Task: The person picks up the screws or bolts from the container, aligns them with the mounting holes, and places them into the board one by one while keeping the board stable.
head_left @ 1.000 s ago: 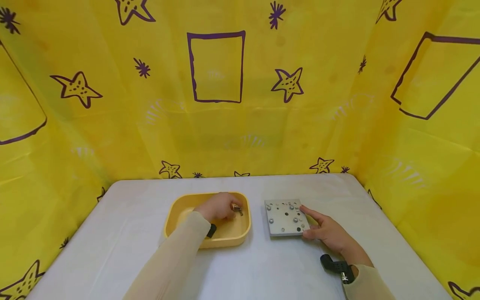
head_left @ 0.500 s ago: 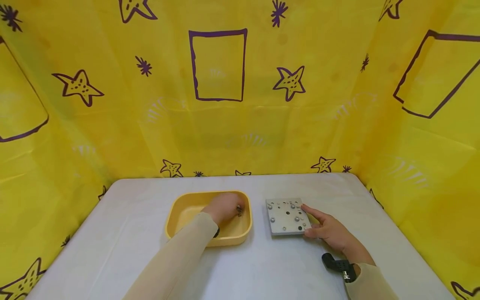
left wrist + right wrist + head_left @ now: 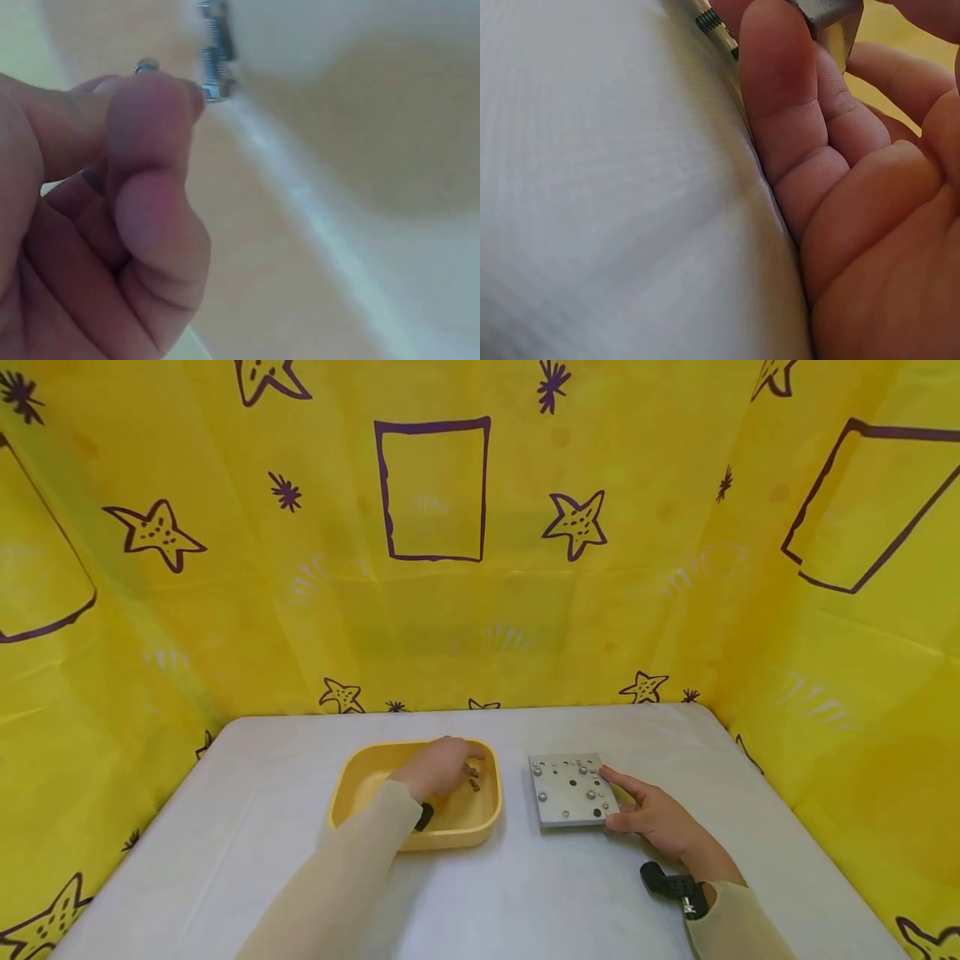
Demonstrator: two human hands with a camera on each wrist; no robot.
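Observation:
My left hand is inside the shallow yellow tray and pinches a small silver screw between thumb and fingertips. In the left wrist view the hand fills the left side, with the screw sticking out above the thumb over the tray's blurred rim. A square grey metal plate, with several holes and screws in it, lies flat on the table right of the tray. My right hand grips its right edge, thumb at the near corner. Up close, that hand hugs the plate's corner.
The white table is enclosed on three sides by yellow sheeting printed with purple stars and rectangles. A black wrist strap sits on my right forearm. A threaded screw end shows beside the plate's corner.
My left hand shifted slightly within the tray, still pinching the screw. My right hand and the plate stayed put.

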